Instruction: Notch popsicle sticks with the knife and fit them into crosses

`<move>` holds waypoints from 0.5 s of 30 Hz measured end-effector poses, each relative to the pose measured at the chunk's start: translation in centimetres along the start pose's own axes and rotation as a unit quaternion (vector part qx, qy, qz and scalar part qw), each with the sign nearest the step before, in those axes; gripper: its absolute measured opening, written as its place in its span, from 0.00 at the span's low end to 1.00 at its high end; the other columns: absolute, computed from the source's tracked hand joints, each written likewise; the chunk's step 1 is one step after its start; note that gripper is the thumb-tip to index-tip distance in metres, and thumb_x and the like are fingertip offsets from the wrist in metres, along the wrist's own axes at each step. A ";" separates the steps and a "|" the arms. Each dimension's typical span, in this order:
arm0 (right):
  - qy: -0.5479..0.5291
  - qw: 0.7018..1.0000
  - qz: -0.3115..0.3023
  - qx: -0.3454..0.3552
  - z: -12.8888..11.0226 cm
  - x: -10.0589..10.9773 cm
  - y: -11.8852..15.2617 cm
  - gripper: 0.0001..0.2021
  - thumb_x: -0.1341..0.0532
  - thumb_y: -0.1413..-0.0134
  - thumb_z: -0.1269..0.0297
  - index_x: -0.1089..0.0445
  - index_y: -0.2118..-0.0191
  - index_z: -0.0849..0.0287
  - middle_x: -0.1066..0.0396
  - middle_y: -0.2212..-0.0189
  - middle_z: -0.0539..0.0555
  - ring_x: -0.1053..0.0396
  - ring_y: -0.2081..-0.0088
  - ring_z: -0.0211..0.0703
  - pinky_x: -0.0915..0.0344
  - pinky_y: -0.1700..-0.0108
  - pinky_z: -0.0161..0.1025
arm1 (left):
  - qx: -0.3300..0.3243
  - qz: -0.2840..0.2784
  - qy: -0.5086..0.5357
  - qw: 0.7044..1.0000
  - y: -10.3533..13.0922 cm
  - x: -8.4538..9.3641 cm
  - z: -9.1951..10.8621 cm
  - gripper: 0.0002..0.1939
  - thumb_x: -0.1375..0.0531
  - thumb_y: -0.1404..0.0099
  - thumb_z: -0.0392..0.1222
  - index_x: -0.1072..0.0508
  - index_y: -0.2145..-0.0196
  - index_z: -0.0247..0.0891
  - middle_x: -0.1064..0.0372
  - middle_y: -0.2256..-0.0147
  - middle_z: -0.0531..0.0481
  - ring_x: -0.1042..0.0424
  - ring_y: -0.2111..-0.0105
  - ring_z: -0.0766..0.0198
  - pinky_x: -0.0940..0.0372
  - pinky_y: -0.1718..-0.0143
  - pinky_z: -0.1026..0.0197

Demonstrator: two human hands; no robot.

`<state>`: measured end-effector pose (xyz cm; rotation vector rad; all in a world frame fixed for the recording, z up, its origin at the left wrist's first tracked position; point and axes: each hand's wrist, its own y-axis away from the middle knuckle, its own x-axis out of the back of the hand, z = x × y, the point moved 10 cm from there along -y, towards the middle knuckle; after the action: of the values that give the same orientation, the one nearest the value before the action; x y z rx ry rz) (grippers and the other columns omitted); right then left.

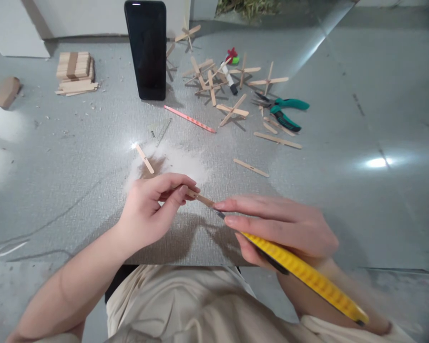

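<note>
Near the table's front edge, my left hand (153, 205) pinches one end of a thin wooden stick (204, 200). My right hand (282, 226) is wrapped round a yellow utility knife (307, 274), whose blade end points left and lies against or very close to the stick's right end. A fingertip of my right hand is also at that end. Beyond my left hand lies a short stick (144, 158) beside pale dust. Another stick with a small mark in its middle (251, 167) lies beyond my right hand.
A black phone (148, 52) stands at the back, with stacked sticks (75, 66) to its left. Right of it are several crossed-stick pieces (232, 110), a marker (229, 77) and green-handled pliers (286, 112). A pink pencil (189, 119) lies in front of the phone.
</note>
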<state>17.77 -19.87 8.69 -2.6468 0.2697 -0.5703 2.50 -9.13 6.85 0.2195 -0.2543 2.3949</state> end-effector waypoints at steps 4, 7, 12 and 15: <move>0.085 0.987 -0.038 0.129 -2.9 -1.1 0.1 0.18 0.35 0.42 0.70 0.26 0.45 0.55 0.21 0.53 0.57 0.21 0.62 0.45 0.21 0.62 0.43 | -0.013 0.007 -0.015 1.000 0.1 0.2 0.2 0.07 0.43 0.30 0.33 0.24 0.58 0.35 0.21 0.65 0.51 0.21 0.67 0.70 0.25 0.64 0.72; 0.094 0.985 -0.038 0.141 -3.4 -1.2 -0.2 0.17 0.36 0.42 0.73 0.25 0.47 0.57 0.20 0.55 0.58 0.21 0.62 0.44 0.21 0.61 0.42 | -0.031 0.011 -0.037 0.999 0.0 0.3 0.7 0.08 0.43 0.30 0.31 0.24 0.58 0.34 0.21 0.66 0.51 0.21 0.68 0.71 0.26 0.65 0.73; 0.105 0.983 -0.038 0.142 -3.7 -1.4 -0.5 0.15 0.37 0.46 0.77 0.24 0.53 0.60 0.20 0.58 0.58 0.21 0.63 0.43 0.22 0.63 0.39 | -0.057 0.002 -0.062 0.996 0.0 0.2 1.4 0.08 0.43 0.32 0.28 0.25 0.58 0.33 0.21 0.66 0.52 0.22 0.70 0.74 0.28 0.66 0.75; 0.106 0.984 -0.044 0.138 -3.8 -1.6 -0.4 0.15 0.37 0.45 0.77 0.24 0.52 0.58 0.20 0.57 0.57 0.21 0.62 0.43 0.21 0.62 0.39 | -0.065 0.003 -0.062 0.996 0.0 0.2 1.5 0.09 0.43 0.32 0.28 0.24 0.58 0.32 0.21 0.66 0.52 0.22 0.71 0.75 0.28 0.67 0.76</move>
<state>14.78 -20.41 11.51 -2.3412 0.1245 -0.8566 2.49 -9.43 8.31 0.3082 -0.4671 2.3631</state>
